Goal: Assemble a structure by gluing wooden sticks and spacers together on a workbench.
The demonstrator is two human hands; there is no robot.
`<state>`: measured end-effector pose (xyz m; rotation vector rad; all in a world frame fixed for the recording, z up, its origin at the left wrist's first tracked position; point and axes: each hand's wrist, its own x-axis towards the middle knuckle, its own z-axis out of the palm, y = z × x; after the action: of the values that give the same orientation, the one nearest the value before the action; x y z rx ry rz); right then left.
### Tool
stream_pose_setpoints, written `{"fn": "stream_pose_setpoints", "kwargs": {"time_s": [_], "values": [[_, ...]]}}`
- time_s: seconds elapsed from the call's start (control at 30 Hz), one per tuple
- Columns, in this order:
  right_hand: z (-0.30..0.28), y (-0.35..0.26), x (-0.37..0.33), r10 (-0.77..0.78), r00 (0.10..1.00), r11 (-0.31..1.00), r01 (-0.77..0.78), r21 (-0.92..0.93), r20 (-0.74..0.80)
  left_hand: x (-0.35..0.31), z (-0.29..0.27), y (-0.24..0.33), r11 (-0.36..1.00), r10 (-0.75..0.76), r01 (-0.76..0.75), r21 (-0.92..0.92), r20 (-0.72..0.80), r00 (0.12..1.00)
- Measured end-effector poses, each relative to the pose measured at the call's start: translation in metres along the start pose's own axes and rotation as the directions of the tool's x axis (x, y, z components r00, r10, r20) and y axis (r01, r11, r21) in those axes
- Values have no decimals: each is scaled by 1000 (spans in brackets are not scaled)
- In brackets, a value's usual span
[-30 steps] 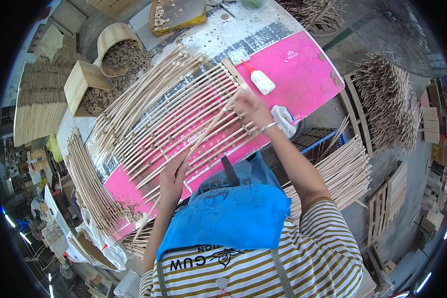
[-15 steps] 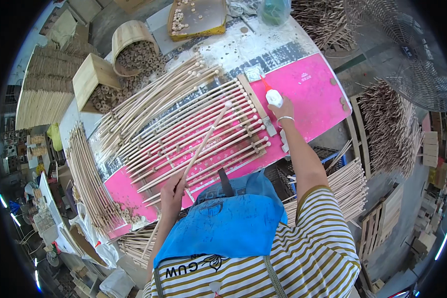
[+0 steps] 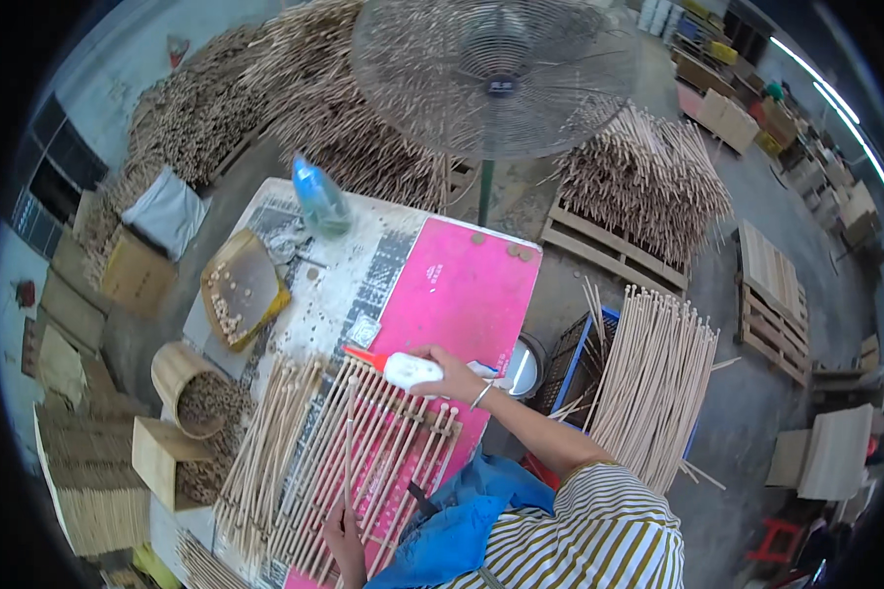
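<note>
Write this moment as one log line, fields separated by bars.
right hand: holds white glue bottle | left hand: holds one wooden stick | pink mat: sticks in rows

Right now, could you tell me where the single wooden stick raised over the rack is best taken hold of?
Judging by its pose, take the wooden stick at its near, lower end, coming from the person's side. It stands apart from the rack of sticks there, where the left hand grips it, while the right hand holds the glue bottle near its far end.
</note>
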<state>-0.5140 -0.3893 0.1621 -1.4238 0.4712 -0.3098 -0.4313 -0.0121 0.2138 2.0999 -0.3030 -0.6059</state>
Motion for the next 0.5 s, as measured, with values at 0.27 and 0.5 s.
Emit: {"fn": "stream_pose_setpoints", "kwargs": {"time_s": [0.27, 0.5], "values": [[-1, 12, -25, -6, 999, 996, 10, 88, -44, 23, 1, -2, 1000, 30, -30, 0, 112, 993], [0, 27, -56, -7, 994, 981, 28, 191, -108, 23, 12, 37, 999, -37, 36, 7, 209, 977]]}}
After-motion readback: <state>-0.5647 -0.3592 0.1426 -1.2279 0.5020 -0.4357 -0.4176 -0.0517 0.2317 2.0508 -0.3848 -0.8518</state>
